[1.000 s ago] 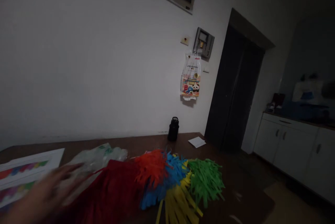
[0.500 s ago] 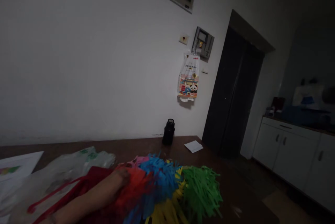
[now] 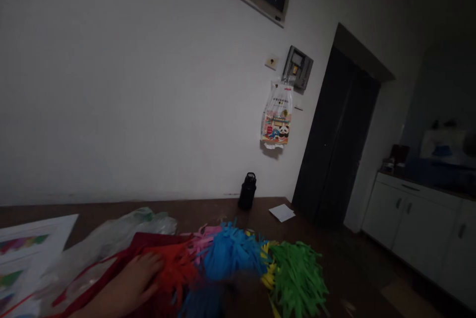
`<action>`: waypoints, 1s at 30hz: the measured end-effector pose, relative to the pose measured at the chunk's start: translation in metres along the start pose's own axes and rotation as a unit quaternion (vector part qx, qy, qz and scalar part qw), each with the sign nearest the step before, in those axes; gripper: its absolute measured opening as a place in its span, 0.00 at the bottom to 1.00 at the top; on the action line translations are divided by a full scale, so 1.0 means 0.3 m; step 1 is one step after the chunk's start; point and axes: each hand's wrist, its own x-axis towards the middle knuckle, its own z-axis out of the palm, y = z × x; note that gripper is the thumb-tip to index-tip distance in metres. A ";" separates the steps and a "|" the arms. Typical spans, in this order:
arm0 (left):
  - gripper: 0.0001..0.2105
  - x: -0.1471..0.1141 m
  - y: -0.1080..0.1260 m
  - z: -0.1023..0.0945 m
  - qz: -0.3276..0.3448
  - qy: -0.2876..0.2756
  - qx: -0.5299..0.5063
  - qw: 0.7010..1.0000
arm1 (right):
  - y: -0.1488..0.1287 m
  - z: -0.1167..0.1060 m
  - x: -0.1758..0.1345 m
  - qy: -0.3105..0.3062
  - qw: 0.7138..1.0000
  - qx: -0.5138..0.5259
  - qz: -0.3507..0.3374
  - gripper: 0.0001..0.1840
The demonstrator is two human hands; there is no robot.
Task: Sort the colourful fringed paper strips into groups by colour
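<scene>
My left hand rests on dark red cloth with a thin strap, at the lower left. Its fingers lie stretched over the edge of red-orange fringed strips, thumb apart. Beside these are pink fringe, a bushy blue fringed bunch, some yellow strips and a green fringed bunch. A dark, blurred brown shape covers the area under the blue bunch. It may be my right hand, but its fingers cannot be made out.
A clear plastic bag and printed sheets lie left on the brown table. Farther back stand a black bottle and a white paper. A printed bag hangs on the wall, left of a dark door.
The view has shifted, so the wall items sit farther right. My left hand has moved left and back from the red-orange strips. The dark shape now hides yellow strips seen before.
</scene>
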 end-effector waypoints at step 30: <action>0.19 0.046 0.085 -0.147 -0.044 -0.039 -0.061 0.996 | 0.439 0.045 0.132 0.213 0.974 0.034 0.066 0.20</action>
